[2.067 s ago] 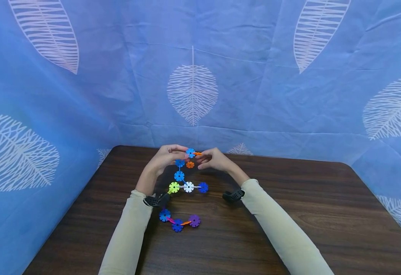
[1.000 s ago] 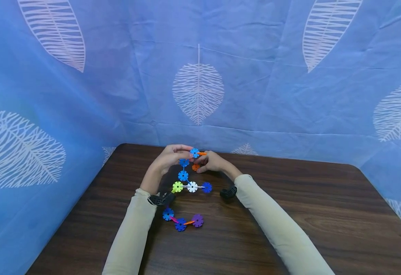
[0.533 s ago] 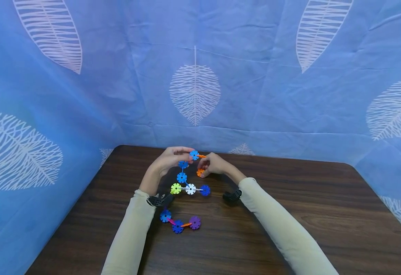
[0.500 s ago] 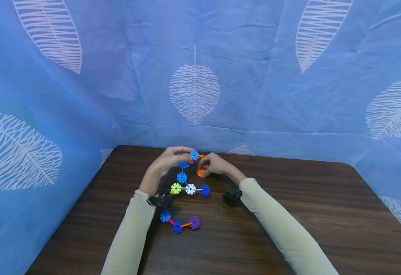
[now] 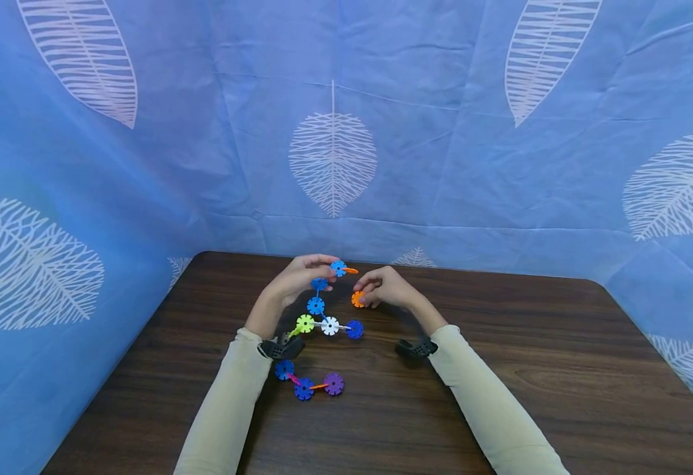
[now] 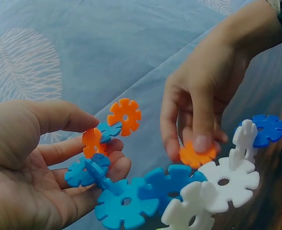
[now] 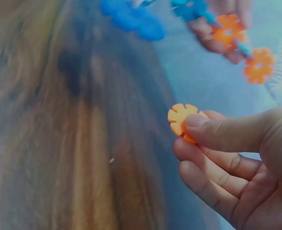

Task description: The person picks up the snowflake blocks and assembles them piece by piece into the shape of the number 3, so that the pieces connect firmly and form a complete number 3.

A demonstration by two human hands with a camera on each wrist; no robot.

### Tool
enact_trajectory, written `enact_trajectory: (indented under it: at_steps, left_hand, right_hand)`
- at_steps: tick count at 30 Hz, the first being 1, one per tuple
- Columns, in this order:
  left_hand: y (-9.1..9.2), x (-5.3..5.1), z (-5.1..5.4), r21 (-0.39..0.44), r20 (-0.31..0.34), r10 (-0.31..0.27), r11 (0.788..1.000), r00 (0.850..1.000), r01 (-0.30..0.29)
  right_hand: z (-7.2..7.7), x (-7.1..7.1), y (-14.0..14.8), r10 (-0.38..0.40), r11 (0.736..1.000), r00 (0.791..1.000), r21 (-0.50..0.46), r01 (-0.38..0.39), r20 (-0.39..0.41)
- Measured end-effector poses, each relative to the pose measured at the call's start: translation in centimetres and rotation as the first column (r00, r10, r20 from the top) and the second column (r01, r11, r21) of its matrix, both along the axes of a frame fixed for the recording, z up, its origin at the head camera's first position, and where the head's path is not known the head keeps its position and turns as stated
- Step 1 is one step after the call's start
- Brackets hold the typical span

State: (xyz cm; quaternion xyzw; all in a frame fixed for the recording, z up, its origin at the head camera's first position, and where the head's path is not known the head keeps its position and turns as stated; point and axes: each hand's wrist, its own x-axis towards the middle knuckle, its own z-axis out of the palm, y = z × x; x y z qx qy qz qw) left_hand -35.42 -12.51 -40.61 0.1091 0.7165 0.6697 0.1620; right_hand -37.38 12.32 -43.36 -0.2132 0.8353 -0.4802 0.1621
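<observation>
My left hand [image 5: 296,280] pinches an orange notched snowflake disc [image 6: 93,143] between thumb and fingers, near the upper end of a linked disc chain. A light blue disc [image 5: 338,268] joins it to an orange end disc [image 6: 124,117] that sticks out to the right. Blue discs [image 5: 315,305] run downward to a yellow-green disc [image 5: 305,323], with a side branch through a white disc [image 5: 330,326] to a dark blue one [image 5: 355,329]. Apart from the chain, my right hand [image 5: 389,290] pinches a single orange disc [image 7: 183,120] between thumb and fingertips.
Nearer on the brown wooden table [image 5: 501,369] are a blue disc [image 5: 284,369] and a purple disc [image 5: 334,384], linked through another blue one. My left wrist hides part of the chain above them. A blue leaf-print cloth [image 5: 418,165] hangs behind.
My right hand has drawn away to the right and slightly down from the chain's upper end, carrying the single orange disc. My left hand keeps its hold, almost unmoved.
</observation>
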Motion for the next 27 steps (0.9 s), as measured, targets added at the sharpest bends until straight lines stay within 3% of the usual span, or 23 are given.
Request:
enact_trajectory:
  at_steps: [6, 12, 16, 27]
  left_hand:
    - [0.3, 0.1, 0.1, -0.002, 0.004, 0.000, 1.000, 1.000, 0.000]
    - [0.4, 0.1, 0.0, -0.009, 0.004, 0.007, 1.000, 1.000, -0.007]
    - [0.4, 0.1, 0.0, -0.014, 0.004, 0.009, 1.000, 1.000, -0.009]
    - [0.4, 0.1, 0.0, -0.052, -0.013, 0.014, 0.999, 1.000, -0.014]
  right_hand:
    - [0.7, 0.8, 0.8, -0.102, 0.983, 0.994, -0.149, 0.108, 0.046]
    - [1.6, 1.3, 0.9, -0.201, 0.931, 0.972, -0.285, 0.228, 0.119]
    - [1.9, 1.3, 1.0, -0.218, 0.906, 0.968, -0.342, 0.250, 0.128]
    - [2.1, 1.3, 1.0, -0.210, 0.882, 0.965, -0.395, 0.257, 0.158]
